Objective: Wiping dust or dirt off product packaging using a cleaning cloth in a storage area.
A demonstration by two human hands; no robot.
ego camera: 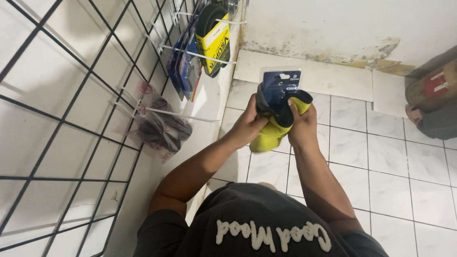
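Already off the rack point(71, 119), the gloves point(278, 119) sit gripped between my left hand point(247, 124) and right hand point(301, 124), fingers closed around them; nothing hung yet.

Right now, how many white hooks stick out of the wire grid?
3 in view: one top hook holding black-and-yellow packs, one below holding blue packs, one lower with a clear bag. More may be hidden above.

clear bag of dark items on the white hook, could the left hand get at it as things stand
Probably not at once: the left hand is gripping the yellow-and-black gloves together with the right hand. Nothing stands between it and the clear bag, hanging beside the left forearm.
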